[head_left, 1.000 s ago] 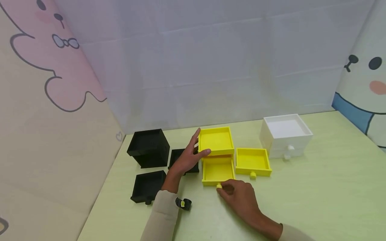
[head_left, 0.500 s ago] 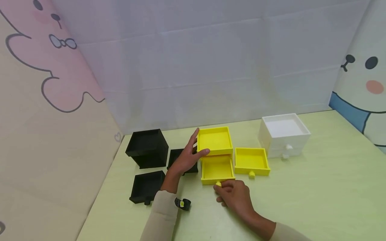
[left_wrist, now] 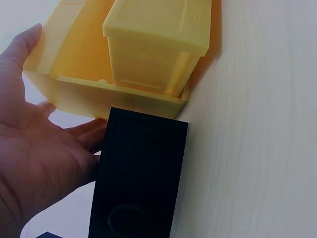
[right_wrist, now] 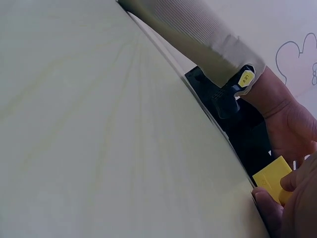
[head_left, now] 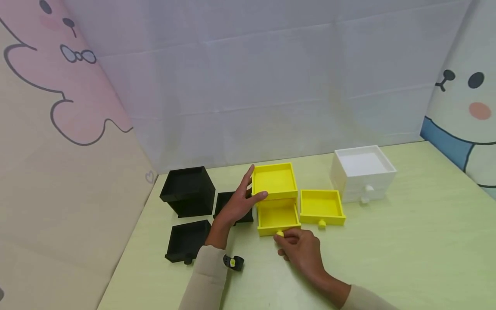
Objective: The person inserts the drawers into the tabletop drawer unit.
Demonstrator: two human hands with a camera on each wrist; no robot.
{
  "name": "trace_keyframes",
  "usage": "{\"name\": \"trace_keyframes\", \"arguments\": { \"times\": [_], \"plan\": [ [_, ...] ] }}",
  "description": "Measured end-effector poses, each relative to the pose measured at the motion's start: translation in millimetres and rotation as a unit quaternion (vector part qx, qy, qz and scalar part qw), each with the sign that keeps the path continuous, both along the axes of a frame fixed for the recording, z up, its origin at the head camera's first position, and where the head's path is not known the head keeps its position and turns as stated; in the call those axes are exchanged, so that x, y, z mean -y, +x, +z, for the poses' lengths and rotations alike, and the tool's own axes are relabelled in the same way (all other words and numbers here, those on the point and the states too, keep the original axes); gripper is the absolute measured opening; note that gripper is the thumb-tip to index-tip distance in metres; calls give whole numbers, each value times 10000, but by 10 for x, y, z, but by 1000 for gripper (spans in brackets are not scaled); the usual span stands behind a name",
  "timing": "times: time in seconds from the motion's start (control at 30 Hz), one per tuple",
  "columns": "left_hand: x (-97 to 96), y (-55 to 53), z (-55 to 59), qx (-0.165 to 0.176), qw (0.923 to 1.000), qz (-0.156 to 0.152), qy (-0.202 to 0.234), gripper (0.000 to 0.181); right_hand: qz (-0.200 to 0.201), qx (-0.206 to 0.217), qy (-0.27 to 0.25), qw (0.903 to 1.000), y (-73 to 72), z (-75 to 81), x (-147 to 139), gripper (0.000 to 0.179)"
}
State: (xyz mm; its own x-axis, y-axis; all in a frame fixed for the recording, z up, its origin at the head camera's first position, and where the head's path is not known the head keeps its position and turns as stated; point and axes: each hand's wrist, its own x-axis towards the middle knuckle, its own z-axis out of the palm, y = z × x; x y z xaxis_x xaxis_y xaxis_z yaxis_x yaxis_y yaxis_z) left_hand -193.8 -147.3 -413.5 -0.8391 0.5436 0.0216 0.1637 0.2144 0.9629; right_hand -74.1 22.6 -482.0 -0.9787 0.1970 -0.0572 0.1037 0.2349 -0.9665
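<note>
My left hand (head_left: 237, 206) lies with spread fingers against the left side of a small yellow cabinet (head_left: 274, 178), its thumb at the front upper edge. Out of the lower part of that cabinet sticks a yellow drawer (head_left: 277, 217), whose inside shows bare. Between thumb and fingers, my right hand (head_left: 304, 249) pinches the drawer's round knob (head_left: 280, 234). In the left wrist view, the drawer (left_wrist: 148, 64) projects from the open front of the cabinet (left_wrist: 89, 91). The right wrist view has the pinched knob (right_wrist: 285, 197) partly covered by fingers.
A second yellow drawer (head_left: 321, 204) lies right of the cabinet. Two black drawers (head_left: 187, 241) lie near a black cabinet (head_left: 187, 189) on the left, one partly behind my left hand. A white cabinet (head_left: 363, 174) with two knobs stands back right, before the curtain (head_left: 248, 86).
The yellow drawer has slid slightly farther into the cabinet, with my right hand moving along on its knob. My left hand keeps its place on the cabinet. The head view has shifted slightly.
</note>
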Motion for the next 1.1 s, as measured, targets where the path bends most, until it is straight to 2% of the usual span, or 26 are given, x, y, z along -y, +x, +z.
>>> {"name": "trace_keyframes", "arguments": {
  "times": [0.2, 0.27, 0.5, 0.73, 1.1],
  "plan": [
    [17, -104, -240, -20, 9998, 196, 66, 83, -107, 2, 15, 9999, 15, -22, 29, 16],
    [24, -108, -279, -76, 9997, 239, 64, 83, -86, 18, 26, 10000, 16, -34, 36, 17],
    [14, 33, 6, 23, 10000, 64, -23, 83, -19, -108, 40, 9999, -17, -54, 32, 16],
    [-18, 42, 21, -58, 9999, 96, -14, 83, -58, -152, 100, 9998, -41, -23, 8, 14],
    [-8, 51, 67, 22, 9999, 59, -114, 81, -62, -139, 103, 9998, -66, -19, 2, 15]
  ]
}}
